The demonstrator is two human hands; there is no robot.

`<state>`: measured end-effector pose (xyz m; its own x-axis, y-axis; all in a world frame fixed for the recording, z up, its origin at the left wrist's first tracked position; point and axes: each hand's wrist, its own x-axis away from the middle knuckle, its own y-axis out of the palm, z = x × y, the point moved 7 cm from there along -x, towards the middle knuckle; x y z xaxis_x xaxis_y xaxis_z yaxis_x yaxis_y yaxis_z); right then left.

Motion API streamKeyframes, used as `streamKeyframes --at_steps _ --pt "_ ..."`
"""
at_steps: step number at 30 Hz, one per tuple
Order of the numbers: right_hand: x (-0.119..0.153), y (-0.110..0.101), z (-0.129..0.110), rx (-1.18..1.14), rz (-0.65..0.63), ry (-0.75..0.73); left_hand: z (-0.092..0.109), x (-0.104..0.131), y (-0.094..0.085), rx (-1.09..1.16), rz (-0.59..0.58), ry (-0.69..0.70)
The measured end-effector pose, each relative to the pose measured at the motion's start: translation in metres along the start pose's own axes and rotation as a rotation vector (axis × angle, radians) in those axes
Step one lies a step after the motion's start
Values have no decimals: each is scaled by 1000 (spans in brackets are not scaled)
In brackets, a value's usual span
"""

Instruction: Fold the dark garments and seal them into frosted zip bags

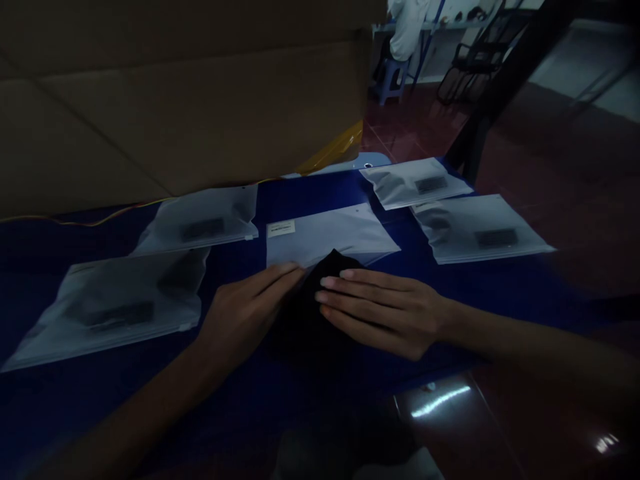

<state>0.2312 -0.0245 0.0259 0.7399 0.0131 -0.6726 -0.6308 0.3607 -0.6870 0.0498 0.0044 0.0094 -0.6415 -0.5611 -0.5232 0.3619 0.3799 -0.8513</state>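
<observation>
Far out to the left of the left fingers, a large frosted bag (115, 307) with something dark inside lies flat on the blue worktop (240, 400), and just behind it sits a second filled bag (200, 227), up against the big cardboard box (180, 100) that walls off the back. The left hand (245, 313) lies palm down with its fingers (285, 272) stretched out flat, gripping nothing, their tips pressed on the near edge of an empty-looking flat bag (325, 233) with a small white label, right at the left edge of a black folded cloth (305, 307). That cloth lies on the worktop between the two hands, its far corner poking into or over the mouth of the flat bag; which of the two cannot be told in the dim light. The right hand (385, 313) rests flat on top of the cloth, its fingers (345, 287) extended and together, pointing left toward the left fingers, pressing rather than pinching. Beyond the right fingers and further right, two more filled bags lie on the worktop, the nearer larger one (475, 230) and a smaller one (415, 181) behind it. In the far background a person's white garment (407, 27) shows beside a blue stool (393, 77).
</observation>
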Motion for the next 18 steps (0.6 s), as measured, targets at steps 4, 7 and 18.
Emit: streamKeyframes --at_steps 4,7,18 --pt "3 14 1 -91 -55 12 5 1 -1 -4 38 -6" --pt "7 19 4 -155 -83 21 5 2 0 7 55 -8" --pt "19 34 28 73 -430 325 6 2 -1 29 42 -34"
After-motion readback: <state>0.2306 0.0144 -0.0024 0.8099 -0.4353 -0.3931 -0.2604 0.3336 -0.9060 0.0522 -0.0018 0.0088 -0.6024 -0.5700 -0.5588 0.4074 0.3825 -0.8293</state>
